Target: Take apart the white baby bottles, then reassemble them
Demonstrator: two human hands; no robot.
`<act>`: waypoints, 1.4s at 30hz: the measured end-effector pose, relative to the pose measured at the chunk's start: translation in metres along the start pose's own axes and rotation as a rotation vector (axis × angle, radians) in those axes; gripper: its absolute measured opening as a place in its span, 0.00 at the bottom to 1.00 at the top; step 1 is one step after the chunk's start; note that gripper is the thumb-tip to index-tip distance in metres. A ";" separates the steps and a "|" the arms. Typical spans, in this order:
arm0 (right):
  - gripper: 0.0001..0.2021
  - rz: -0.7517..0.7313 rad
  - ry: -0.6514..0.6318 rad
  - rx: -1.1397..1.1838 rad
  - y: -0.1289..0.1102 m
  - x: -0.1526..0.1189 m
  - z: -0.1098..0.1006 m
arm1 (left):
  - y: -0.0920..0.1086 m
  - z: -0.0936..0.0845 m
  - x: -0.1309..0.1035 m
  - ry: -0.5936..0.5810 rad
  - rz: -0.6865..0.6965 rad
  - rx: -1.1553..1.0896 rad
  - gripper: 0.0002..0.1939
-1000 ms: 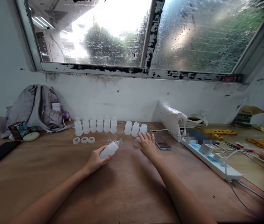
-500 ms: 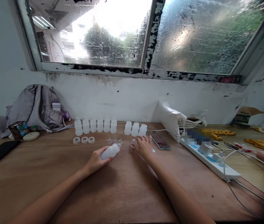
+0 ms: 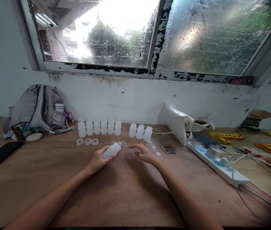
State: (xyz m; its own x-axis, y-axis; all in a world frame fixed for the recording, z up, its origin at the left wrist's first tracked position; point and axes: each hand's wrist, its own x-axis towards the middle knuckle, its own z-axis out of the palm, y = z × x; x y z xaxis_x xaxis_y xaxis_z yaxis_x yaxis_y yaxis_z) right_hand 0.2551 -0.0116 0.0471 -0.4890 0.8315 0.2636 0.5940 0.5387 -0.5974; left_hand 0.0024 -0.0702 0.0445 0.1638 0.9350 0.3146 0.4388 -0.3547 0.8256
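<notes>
My left hand [image 3: 101,157] is closed around a white translucent baby bottle [image 3: 110,151], tilted with its collared top to the upper right. Left of my right hand [image 3: 145,154] a clear cap [image 3: 130,155] is at the thumb tip; whether they touch I cannot tell. The thumb and index finger of that hand are apart. Clear pointed teats [image 3: 124,143] stand just beyond the bottle's top, partly hidden by it. Another clear cap [image 3: 149,144] and small white discs [image 3: 158,154] lie behind and beside my right hand.
Several teat-topped bottles [image 3: 104,126] line the wall, with three open bottles [image 3: 140,132] to their right. Three white rings [image 3: 88,141] lie in front. A phone [image 3: 169,149], power strip [image 3: 218,166] and cables are right; a backpack [image 3: 31,108] and black pad [image 3: 1,156] left.
My right hand has drawn back from near the open bottles, and the clear cap it was over now lies nearer and further left. My left hand keeps hold of the bottle. The view has shifted slightly.
</notes>
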 end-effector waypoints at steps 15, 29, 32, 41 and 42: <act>0.17 0.171 0.378 0.525 -0.007 0.007 0.023 | -0.007 0.000 0.001 -0.009 0.050 0.047 0.23; 0.14 0.214 0.316 0.967 -0.048 -0.003 0.046 | -0.010 0.002 -0.001 -0.035 0.157 0.082 0.25; 0.14 0.234 0.287 1.008 -0.047 -0.004 0.046 | -0.011 0.002 -0.002 -0.018 0.171 0.062 0.23; 0.13 0.087 0.189 0.954 -0.046 -0.008 0.047 | -0.018 -0.001 -0.003 0.064 0.323 0.157 0.22; 0.13 0.071 0.181 0.944 -0.046 -0.008 0.046 | -0.018 0.000 -0.003 0.069 0.326 0.163 0.22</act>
State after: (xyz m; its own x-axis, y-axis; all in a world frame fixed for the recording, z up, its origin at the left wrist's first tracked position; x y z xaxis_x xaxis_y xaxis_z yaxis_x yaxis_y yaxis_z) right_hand 0.2022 -0.0495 0.0373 -0.3192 0.9087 0.2691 -0.1785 0.2212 -0.9588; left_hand -0.0062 -0.0663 0.0286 0.2605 0.7689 0.5839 0.5093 -0.6232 0.5935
